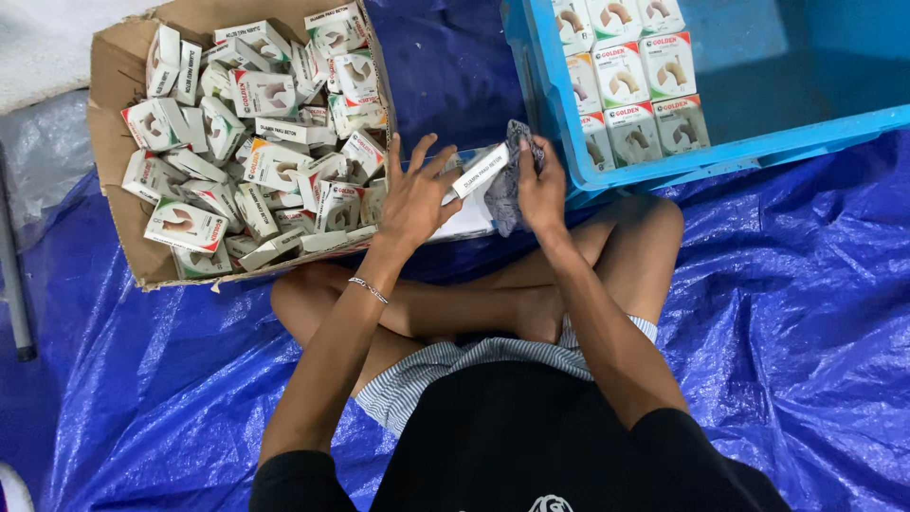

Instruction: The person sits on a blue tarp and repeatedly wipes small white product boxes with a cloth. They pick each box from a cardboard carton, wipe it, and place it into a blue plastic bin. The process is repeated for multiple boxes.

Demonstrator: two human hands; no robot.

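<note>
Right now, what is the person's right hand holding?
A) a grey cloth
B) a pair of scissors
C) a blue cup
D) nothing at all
A: the right hand has its fingers closed around a crumpled grey cloth, pressed against the small white box that the left hand holds.

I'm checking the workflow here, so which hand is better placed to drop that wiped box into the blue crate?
Probably the right hand: it sits beside the blue crate, though it grips a grey cloth. The left hand holds the small white box but lies nearer the cardboard carton.
</note>
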